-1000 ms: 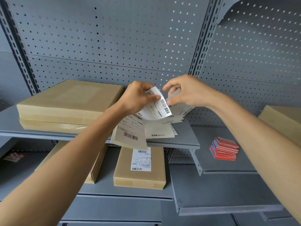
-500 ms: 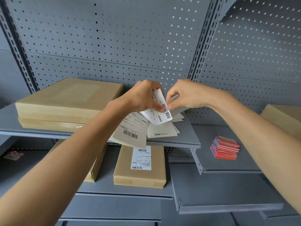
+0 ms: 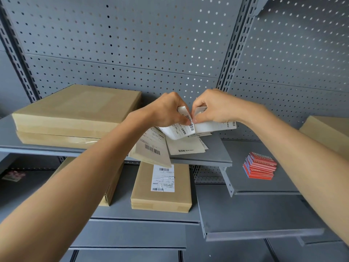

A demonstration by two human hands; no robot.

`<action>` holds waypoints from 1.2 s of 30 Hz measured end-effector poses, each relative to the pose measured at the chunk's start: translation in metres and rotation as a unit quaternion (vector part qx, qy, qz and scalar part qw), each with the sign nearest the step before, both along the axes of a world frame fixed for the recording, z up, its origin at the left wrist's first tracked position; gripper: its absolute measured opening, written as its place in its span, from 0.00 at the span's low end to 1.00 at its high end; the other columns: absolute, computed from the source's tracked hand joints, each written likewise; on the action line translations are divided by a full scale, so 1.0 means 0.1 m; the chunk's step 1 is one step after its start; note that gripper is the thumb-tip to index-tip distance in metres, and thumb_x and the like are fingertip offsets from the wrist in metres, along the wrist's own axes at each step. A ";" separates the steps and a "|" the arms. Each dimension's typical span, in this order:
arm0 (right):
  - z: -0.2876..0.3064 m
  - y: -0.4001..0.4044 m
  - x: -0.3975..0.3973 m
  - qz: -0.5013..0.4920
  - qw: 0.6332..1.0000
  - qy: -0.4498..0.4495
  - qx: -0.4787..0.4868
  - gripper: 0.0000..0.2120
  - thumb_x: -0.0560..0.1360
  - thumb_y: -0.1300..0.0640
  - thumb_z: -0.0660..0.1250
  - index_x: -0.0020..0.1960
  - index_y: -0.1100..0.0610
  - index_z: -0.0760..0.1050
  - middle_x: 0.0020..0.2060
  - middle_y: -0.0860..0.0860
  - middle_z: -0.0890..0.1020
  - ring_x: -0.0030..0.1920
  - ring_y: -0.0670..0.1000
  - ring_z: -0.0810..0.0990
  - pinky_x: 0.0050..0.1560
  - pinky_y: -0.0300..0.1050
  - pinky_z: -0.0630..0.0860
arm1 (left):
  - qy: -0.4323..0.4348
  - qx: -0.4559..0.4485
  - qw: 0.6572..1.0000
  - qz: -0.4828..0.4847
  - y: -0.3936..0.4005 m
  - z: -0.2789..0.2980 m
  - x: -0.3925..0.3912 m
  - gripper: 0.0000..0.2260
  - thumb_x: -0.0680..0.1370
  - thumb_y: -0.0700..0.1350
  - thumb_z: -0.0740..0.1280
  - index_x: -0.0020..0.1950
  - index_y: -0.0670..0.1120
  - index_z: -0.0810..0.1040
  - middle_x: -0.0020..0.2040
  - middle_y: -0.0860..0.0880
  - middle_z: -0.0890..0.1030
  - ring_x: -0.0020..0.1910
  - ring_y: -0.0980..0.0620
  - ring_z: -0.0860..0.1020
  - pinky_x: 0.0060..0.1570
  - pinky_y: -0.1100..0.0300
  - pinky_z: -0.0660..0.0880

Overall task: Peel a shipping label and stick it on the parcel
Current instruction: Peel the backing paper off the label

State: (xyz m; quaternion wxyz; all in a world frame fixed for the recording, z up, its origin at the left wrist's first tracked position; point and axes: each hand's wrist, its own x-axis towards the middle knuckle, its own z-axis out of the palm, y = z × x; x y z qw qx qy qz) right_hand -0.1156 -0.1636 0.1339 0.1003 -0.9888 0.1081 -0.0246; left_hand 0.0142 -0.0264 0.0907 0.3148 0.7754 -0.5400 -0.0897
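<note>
While loose sheets point(image 3: 186, 147) lie below, both hands point(image 3: 166, 112) point(image 3: 217, 108) pinch 1 shipping label point(image 3: 181, 129).

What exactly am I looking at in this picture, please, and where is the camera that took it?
There is no machine here: a person wears a camera on the head, looking forward and down at their own two bare arms, so this is their view of a grey metal shelf with a perforated back wall.

The left hand and right hand meet over the shelf and pinch a white shipping label, working at its edge to peel it. Under it lie loose label sheets.

On the same shelf, to the left, lies a flat brown parcel. A lower shelf holds another parcel with a label already stuck on. To the right sits a stack of red cards.
</note>
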 end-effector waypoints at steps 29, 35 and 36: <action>0.08 -0.04 -0.03 -0.040 0.997 -0.068 0.024 0.08 0.69 0.55 0.79 0.44 0.48 0.82 0.41 0.45 0.79 0.52 0.51 0.77 0.46 0.44 0.71 | 0.010 -0.147 0.988 0.046 -0.07 -0.05 0.06 0.05 0.71 0.48 0.81 0.45 0.52 0.89 0.42 0.53 0.88 0.45 0.51 0.84 0.50 0.55 0.80; 0.13 -0.03 -0.05 -0.038 0.994 -0.093 0.033 0.06 0.70 0.57 0.77 0.43 0.48 0.83 0.43 0.47 0.81 0.51 0.49 0.77 0.41 0.37 0.69 | 0.024 -0.186 0.981 0.042 -0.06 -0.04 0.06 0.04 0.72 0.47 0.80 0.46 0.51 0.89 0.42 0.55 0.88 0.42 0.57 0.83 0.48 0.62 0.76; 0.13 -0.04 -0.05 -0.040 0.994 -0.099 0.040 0.05 0.71 0.58 0.76 0.43 0.49 0.83 0.42 0.47 0.81 0.49 0.48 0.77 0.41 0.38 0.69 | 0.026 -0.191 0.980 0.043 -0.06 -0.05 0.07 0.04 0.72 0.47 0.80 0.46 0.51 0.89 0.42 0.56 0.88 0.41 0.59 0.82 0.47 0.63 0.76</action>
